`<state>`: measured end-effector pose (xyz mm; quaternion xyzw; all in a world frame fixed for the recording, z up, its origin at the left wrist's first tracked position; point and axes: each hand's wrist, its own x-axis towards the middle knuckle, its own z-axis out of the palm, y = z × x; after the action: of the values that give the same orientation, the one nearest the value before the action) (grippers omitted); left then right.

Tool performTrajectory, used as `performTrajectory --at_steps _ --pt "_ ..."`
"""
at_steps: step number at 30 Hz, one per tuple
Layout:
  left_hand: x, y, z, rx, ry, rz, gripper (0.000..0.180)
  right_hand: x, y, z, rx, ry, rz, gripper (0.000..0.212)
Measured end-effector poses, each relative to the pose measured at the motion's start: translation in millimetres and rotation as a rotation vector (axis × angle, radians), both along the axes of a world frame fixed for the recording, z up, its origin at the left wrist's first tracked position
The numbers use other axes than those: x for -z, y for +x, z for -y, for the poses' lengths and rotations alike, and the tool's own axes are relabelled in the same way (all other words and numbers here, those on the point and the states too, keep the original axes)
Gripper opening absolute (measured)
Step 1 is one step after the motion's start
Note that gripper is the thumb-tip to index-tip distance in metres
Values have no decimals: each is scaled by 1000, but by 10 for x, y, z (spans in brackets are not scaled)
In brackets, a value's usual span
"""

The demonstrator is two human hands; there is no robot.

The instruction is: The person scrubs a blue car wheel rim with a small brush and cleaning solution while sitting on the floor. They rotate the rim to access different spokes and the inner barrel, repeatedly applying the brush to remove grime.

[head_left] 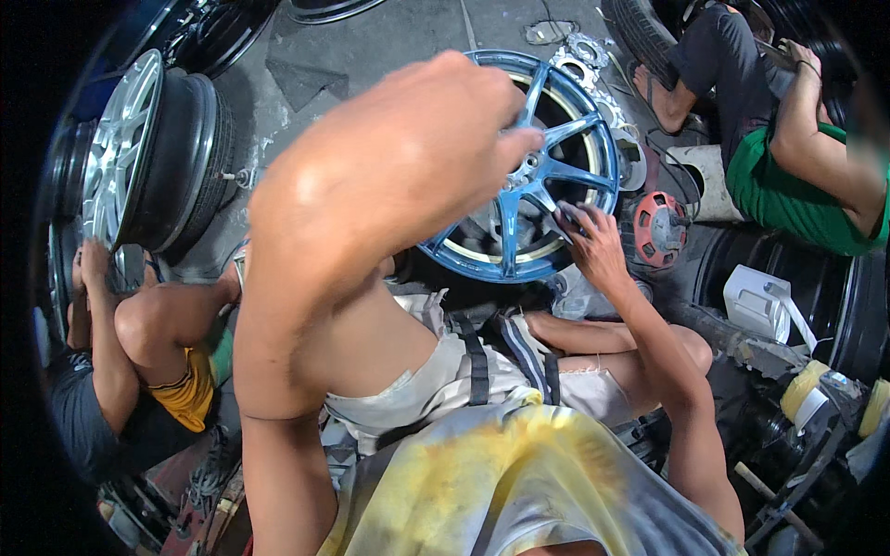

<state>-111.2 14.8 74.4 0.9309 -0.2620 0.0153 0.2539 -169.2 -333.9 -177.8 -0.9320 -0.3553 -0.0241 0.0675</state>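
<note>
In front of my lap stands a blue multi-spoke wheel rim (509, 227), tilted toward me, with a pale inner ring. My left hand (436, 130) is raised large and close, over the rim's left part. Its fingers are curled, the thumb pointing right across the spokes. Whatever it grips is hidden behind the hand. At the rim's lower right, my right hand (598, 243) pinches a small dark object (572, 219) against a spoke. I cannot make out its exact kind.
A silver wheel with a tyre (181, 157) stands left beside a seated person (102, 371). Another person in green (788, 185) sits far right. Near the rim lie a red round device (660, 229) and metal flanges (579, 60). A white container (756, 301) and yellow rolls (805, 389) are right.
</note>
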Motion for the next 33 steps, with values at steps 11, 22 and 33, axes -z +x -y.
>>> performTrajectory --at_steps 11,22,33 --pt "-90 45 41 47 -7 -92 35 21 197 -150 -37 -107 -8 57" --pt "-96 14 78 132 -66 -146 36 174 178 -287 -14 12 133 57" --pt "294 109 -27 7 207 -334 39 207 -9 -379 212 141 -1 57"
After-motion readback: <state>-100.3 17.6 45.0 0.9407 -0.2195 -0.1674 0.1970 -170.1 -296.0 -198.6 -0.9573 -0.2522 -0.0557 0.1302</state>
